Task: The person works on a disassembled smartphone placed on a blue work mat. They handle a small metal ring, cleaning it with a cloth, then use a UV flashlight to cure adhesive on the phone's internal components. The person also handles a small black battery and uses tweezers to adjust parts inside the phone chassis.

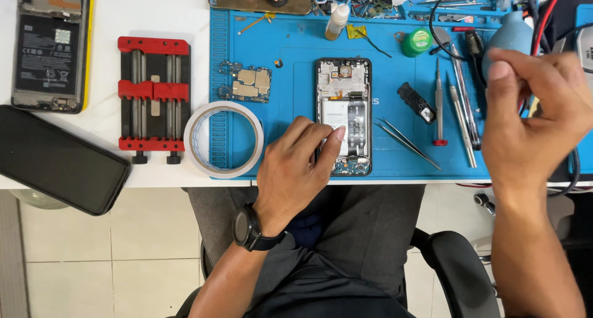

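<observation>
An opened phone (344,89) with its back cover off lies upright in the middle of the blue work mat (290,46). My left hand (296,166) rests on the phone's lower left edge, fingertips touching it near the battery. My right hand (531,120) is raised above the mat's right side, fingers curled around a blue rubber air blower (506,40). A green circuit board (246,83) lies left of the phone. Tweezers (404,142) lie just right of the phone.
A roll of tape (223,140) sits at the mat's left edge. A red and black board clamp (153,95), another opened phone (49,46) and a black phone (55,160) lie on the white table. Screwdrivers (460,114), a small bottle (336,21) and a green tin (417,42) are nearby.
</observation>
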